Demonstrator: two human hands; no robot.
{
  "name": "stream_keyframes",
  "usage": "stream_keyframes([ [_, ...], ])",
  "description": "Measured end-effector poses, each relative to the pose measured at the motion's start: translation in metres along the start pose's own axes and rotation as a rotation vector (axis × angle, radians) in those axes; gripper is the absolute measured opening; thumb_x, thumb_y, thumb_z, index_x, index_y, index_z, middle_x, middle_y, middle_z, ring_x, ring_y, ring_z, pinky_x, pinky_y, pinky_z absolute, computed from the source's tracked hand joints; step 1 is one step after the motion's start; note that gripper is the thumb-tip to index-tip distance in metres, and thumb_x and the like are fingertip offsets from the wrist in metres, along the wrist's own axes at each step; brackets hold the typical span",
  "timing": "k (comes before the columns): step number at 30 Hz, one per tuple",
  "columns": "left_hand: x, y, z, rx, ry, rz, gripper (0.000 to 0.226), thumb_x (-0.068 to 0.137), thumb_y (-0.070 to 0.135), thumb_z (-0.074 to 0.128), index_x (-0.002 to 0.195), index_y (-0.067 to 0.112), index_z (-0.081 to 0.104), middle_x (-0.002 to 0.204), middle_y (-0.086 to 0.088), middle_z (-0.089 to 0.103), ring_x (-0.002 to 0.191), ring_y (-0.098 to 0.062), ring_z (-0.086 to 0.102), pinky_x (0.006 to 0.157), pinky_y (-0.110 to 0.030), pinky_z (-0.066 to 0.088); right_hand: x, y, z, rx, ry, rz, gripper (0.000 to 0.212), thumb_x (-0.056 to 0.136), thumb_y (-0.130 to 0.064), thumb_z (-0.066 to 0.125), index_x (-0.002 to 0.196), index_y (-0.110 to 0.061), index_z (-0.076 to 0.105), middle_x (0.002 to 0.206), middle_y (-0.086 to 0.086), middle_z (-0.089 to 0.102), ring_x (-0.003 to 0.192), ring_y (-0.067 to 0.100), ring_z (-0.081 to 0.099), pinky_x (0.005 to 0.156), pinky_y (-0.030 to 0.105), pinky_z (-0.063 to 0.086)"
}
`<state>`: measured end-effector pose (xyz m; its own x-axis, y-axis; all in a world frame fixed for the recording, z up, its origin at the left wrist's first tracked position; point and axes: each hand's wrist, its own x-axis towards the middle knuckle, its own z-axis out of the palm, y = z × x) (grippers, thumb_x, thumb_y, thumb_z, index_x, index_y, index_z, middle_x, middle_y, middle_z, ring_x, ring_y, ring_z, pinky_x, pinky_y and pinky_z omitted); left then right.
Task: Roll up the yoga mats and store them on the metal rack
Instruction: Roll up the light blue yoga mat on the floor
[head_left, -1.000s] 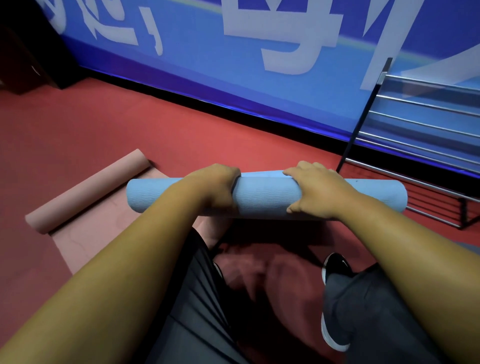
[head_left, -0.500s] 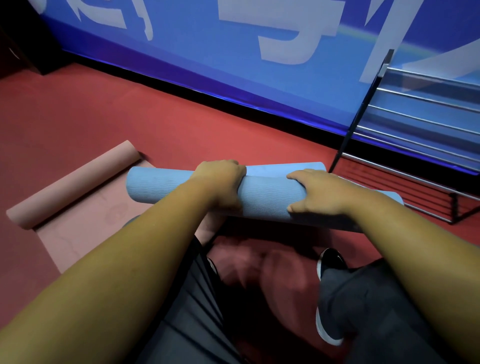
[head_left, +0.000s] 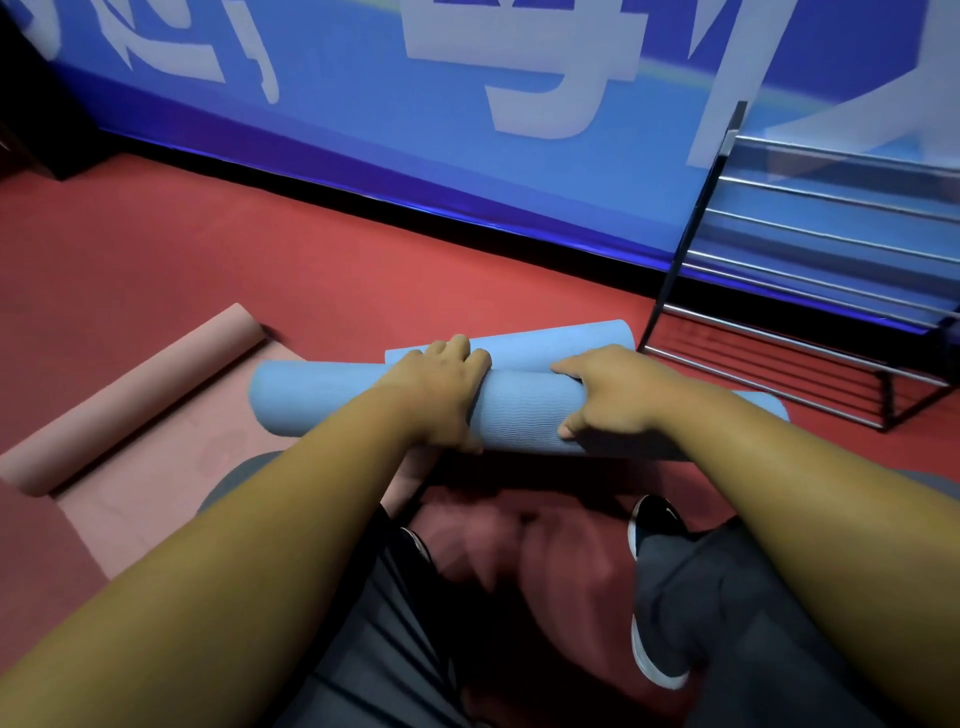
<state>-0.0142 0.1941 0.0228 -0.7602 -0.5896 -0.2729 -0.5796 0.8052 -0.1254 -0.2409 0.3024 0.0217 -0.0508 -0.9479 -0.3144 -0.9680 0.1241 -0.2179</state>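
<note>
Two bare hands are seen in the head view, both set on a blue mat (head_left: 519, 410) that is rolled into a thick tube and lies crosswise under them. The left hand (head_left: 441, 384) is laid over the top of the roll near its middle, with its fingers curled over the far side, so the roll is gripped. The right hand (head_left: 613, 395) is placed just to the right of it, and only a narrow strip of blue is left showing between the two. Its fingers are bent over the top and its thumb is pressed against the near side, so the roll is clasped there as well. A flat, unrolled end of the same mat is seen just beyond the fingertips, touching the far side of the roll. The left end of the roll juts out past the left hand, while the right end is partly hidden behind the right forearm. Whether the roll rests on the red floor (head_left: 363, 270) or is held just above it cannot be told.

To the left of the left hand a pink mat (head_left: 130, 395) is spread on the floor, with its far end rolled up. Beyond and to the right of the right hand a metal rack (head_left: 810, 291) with thin slanted bars is stood against a blue wall (head_left: 363, 130). Below the right hand a black shoe (head_left: 654, 525) is planted on the floor.
</note>
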Motion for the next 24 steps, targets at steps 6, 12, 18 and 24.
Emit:
stream_keyframes([
  [6, 0.002, 0.009, -0.002, 0.087, 0.118, 0.015, 0.072, 0.074, 0.05, 0.085, 0.128, 0.022, 0.046, 0.123, -0.003, 0.049, 0.11, -0.03, 0.056, 0.083, -0.043, 0.045, -0.007, -0.003, 0.002, 0.06, -0.013, 0.03, 0.069, 0.075, -0.06, 0.087, 0.132, -0.026, 0.067, 0.131, 0.0, 0.069, 0.125, 0.027, 0.062, 0.103, 0.041, 0.051],
  [12, 0.001, -0.001, -0.006, -0.121, 0.064, -0.037, 0.055, 0.07, 0.056, 0.08, 0.113, 0.031, 0.057, 0.102, 0.005, 0.055, 0.092, -0.026, 0.062, 0.071, -0.038, 0.049, -0.011, -0.003, 0.01, -0.086, 0.005, 0.054, 0.124, 0.075, -0.071, 0.084, 0.17, -0.029, 0.017, 0.161, 0.005, 0.036, 0.145, 0.033, 0.038, 0.12, 0.046, 0.034],
  [18, -0.002, -0.003, -0.005, -0.173, -0.027, -0.085, 0.064, 0.063, 0.071, 0.071, 0.116, 0.04, 0.053, 0.107, 0.011, 0.056, 0.097, -0.024, 0.063, 0.086, -0.049, 0.057, -0.005, -0.003, 0.013, -0.106, 0.084, 0.073, 0.126, 0.072, -0.051, 0.093, 0.169, -0.035, 0.015, 0.152, 0.005, 0.04, 0.139, 0.033, 0.041, 0.113, 0.047, 0.041],
  [24, 0.003, -0.005, 0.001, -0.027, -0.002, -0.063, 0.093, 0.066, 0.071, 0.084, 0.135, 0.024, 0.044, 0.128, -0.001, 0.048, 0.118, -0.028, 0.054, 0.098, -0.05, 0.05, 0.005, -0.001, 0.0, -0.031, 0.012, 0.098, 0.119, 0.076, -0.056, 0.09, 0.169, -0.022, 0.025, 0.171, 0.005, 0.038, 0.155, 0.029, 0.038, 0.122, 0.048, 0.038],
])
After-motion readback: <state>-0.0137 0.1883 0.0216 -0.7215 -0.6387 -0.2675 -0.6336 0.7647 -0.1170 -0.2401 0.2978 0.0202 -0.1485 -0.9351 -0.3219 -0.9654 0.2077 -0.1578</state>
